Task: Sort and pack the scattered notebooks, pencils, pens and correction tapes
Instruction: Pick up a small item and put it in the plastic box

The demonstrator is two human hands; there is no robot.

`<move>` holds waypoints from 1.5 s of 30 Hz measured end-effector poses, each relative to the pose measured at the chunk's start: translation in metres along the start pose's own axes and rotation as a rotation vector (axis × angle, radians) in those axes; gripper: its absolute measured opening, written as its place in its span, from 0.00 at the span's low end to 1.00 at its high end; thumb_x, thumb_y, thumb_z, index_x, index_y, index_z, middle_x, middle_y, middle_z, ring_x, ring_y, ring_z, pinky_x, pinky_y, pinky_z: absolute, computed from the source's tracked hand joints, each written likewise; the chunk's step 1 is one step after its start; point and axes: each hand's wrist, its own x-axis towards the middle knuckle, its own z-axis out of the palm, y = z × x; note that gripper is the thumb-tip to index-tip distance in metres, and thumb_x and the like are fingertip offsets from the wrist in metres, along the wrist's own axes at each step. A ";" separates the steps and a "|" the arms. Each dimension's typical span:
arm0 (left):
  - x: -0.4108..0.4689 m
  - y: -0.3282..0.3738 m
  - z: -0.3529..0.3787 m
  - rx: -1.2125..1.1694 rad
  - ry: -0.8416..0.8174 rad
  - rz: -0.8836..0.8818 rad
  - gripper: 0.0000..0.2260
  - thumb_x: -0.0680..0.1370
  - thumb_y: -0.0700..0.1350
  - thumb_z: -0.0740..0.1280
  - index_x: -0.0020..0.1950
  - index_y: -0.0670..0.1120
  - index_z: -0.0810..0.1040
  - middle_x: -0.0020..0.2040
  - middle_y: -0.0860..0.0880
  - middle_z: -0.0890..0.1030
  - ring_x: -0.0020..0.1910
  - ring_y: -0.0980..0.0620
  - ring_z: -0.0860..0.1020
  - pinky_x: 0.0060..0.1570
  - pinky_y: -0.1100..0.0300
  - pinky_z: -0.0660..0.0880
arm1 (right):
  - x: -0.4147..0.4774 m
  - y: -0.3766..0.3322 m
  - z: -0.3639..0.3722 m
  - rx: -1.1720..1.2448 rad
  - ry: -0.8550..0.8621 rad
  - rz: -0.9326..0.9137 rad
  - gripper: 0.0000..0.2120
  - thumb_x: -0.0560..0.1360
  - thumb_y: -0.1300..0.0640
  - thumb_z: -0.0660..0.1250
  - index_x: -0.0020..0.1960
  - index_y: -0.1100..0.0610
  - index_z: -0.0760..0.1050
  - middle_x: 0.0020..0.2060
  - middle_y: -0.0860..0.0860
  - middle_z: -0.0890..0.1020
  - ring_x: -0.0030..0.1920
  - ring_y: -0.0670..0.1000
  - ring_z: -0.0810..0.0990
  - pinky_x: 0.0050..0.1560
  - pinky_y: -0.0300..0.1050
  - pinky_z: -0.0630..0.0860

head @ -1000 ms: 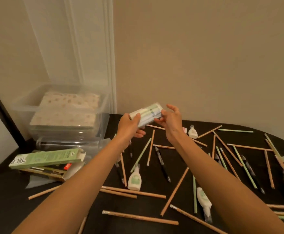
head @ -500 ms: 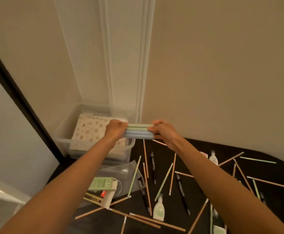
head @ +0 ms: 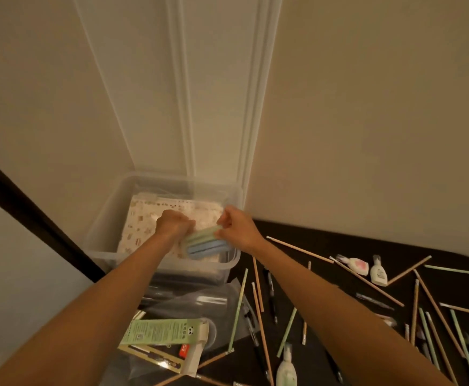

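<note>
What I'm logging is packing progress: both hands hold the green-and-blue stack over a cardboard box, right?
Not cardboard: the head view shows a clear plastic bin. The left hand and right hand do hold the green-and-blue stack over it.

A clear, glossy plastic storage bin [head: 110,218] is seen on a matt black desk [head: 339,246]; bare wooden pencils [head: 300,249] and a green printed cardboard box [head: 160,331] are seen.

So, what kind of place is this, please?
Likely a room at home: a dark table set in a corner with white wall moulding, scattered pencils, and a clear storage box for notebooks.
</note>
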 end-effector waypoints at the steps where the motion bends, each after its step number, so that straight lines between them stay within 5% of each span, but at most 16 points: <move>1: 0.002 0.000 0.001 -0.017 -0.005 0.014 0.04 0.73 0.37 0.69 0.42 0.36 0.80 0.46 0.38 0.82 0.48 0.40 0.80 0.53 0.49 0.76 | 0.005 0.002 0.004 -0.101 -0.031 -0.031 0.07 0.71 0.64 0.69 0.44 0.56 0.72 0.45 0.53 0.77 0.50 0.53 0.76 0.55 0.51 0.74; 8: 0.015 -0.008 0.003 0.246 0.072 0.091 0.09 0.74 0.42 0.68 0.44 0.36 0.82 0.43 0.41 0.83 0.42 0.45 0.80 0.46 0.55 0.75 | 0.023 0.013 0.006 -0.619 -0.247 -0.082 0.08 0.72 0.60 0.68 0.50 0.55 0.78 0.56 0.54 0.77 0.63 0.55 0.64 0.67 0.57 0.55; 17: 0.018 -0.017 0.015 0.442 0.132 0.166 0.11 0.77 0.44 0.64 0.40 0.38 0.77 0.43 0.40 0.81 0.44 0.42 0.79 0.43 0.54 0.73 | 0.016 0.012 0.006 -0.753 -0.240 -0.110 0.11 0.77 0.57 0.62 0.54 0.56 0.80 0.58 0.56 0.76 0.66 0.56 0.60 0.70 0.59 0.50; 26: 0.001 -0.014 0.016 0.541 0.184 0.096 0.29 0.72 0.45 0.72 0.67 0.38 0.62 0.64 0.38 0.69 0.62 0.40 0.69 0.59 0.50 0.68 | 0.004 0.009 -0.001 -0.746 -0.379 -0.124 0.16 0.77 0.61 0.59 0.62 0.54 0.77 0.64 0.58 0.71 0.71 0.57 0.57 0.72 0.63 0.46; 32: -0.032 0.018 0.019 0.493 0.247 0.237 0.21 0.77 0.40 0.63 0.68 0.37 0.62 0.66 0.37 0.66 0.64 0.39 0.66 0.61 0.48 0.66 | -0.028 0.008 -0.025 -0.160 -0.142 -0.073 0.18 0.78 0.66 0.58 0.67 0.62 0.71 0.66 0.58 0.73 0.67 0.54 0.70 0.65 0.44 0.64; 39: -0.103 0.089 0.049 0.133 0.084 0.425 0.06 0.78 0.40 0.56 0.51 0.39 0.71 0.48 0.41 0.76 0.48 0.43 0.76 0.41 0.56 0.69 | -0.088 0.025 -0.093 0.168 0.337 0.140 0.14 0.76 0.64 0.60 0.60 0.59 0.77 0.57 0.56 0.80 0.56 0.53 0.78 0.59 0.43 0.71; 45: -0.176 0.101 0.102 -0.131 -0.094 0.478 0.03 0.77 0.42 0.59 0.45 0.46 0.72 0.49 0.42 0.80 0.46 0.46 0.79 0.52 0.50 0.77 | -0.175 0.065 -0.126 0.370 0.547 0.271 0.08 0.74 0.63 0.63 0.47 0.56 0.80 0.46 0.53 0.83 0.53 0.53 0.79 0.59 0.48 0.73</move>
